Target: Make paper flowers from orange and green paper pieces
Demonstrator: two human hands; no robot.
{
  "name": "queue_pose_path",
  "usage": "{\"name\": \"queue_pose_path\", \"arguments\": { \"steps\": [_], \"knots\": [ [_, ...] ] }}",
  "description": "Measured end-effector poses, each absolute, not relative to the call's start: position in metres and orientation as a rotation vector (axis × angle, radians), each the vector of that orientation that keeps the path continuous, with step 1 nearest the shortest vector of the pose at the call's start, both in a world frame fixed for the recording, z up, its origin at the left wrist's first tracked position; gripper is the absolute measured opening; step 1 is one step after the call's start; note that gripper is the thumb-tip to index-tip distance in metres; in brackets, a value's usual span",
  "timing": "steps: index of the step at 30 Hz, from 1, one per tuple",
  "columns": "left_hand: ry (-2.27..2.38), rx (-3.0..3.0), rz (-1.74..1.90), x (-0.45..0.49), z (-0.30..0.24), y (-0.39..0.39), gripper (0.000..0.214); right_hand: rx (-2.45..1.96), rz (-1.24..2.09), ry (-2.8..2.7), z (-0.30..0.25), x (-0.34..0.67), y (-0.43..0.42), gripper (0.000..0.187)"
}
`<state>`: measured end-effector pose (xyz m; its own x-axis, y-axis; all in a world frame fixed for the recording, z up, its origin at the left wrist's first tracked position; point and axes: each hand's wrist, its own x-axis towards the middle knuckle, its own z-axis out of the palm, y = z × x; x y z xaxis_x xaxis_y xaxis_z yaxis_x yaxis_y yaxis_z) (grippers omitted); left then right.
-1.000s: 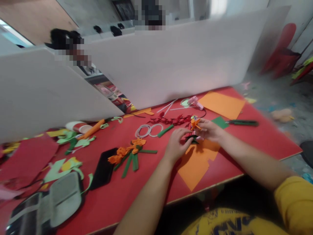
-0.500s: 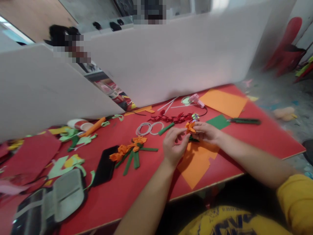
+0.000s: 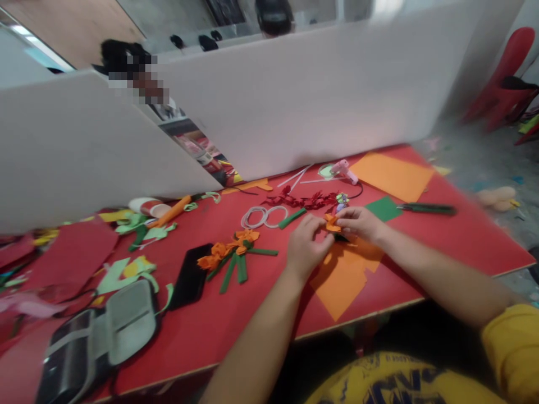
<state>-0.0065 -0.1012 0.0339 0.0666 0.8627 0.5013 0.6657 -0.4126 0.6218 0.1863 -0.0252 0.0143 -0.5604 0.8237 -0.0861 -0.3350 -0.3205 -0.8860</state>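
Observation:
My left hand (image 3: 306, 246) and my right hand (image 3: 360, 223) meet over the red table (image 3: 236, 331). Both pinch a small orange paper flower (image 3: 331, 223) with a dark green stem piece under it. The fingers of each hand are curled around it. Beneath the hands lies a cut orange sheet (image 3: 342, 276). Finished orange flowers with green stems (image 3: 229, 258) lie to the left of my left hand.
A pink glue gun (image 3: 342, 169), red paper leaves (image 3: 305, 200), clear rings (image 3: 264, 216), a green sheet (image 3: 383, 208), a green-handled tool (image 3: 427, 209) and another orange sheet (image 3: 391, 176) lie behind. A black phone (image 3: 190, 275), a grey pouch (image 3: 99, 336) and paper scraps sit left. White partition boards (image 3: 303, 101) stand at the back.
My hands have closed in together on the orange flower and lowered it slightly toward the table. The view has shifted a little to the left.

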Motion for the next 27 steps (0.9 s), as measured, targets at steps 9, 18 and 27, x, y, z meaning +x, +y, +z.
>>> {"name": "queue_pose_path", "arguments": {
  "steps": [9, 18, 27],
  "knots": [
    [1.471, 2.176, 1.252, -0.005, 0.032, -0.099, 0.022, -0.707, 1.915, -1.151, 0.016, 0.189, -0.026, 0.035],
    [1.464, 2.075, 1.372, -0.011, 0.027, -0.099, 0.009, -0.754, 1.875, -1.111, 0.011, 0.194, -0.017, 0.042],
    [1.321, 1.788, 1.490, -0.008, 0.017, -0.088, 0.049, -0.633, 1.173, -1.614, 0.012, 0.197, -0.014, 0.013]
  ]
}}
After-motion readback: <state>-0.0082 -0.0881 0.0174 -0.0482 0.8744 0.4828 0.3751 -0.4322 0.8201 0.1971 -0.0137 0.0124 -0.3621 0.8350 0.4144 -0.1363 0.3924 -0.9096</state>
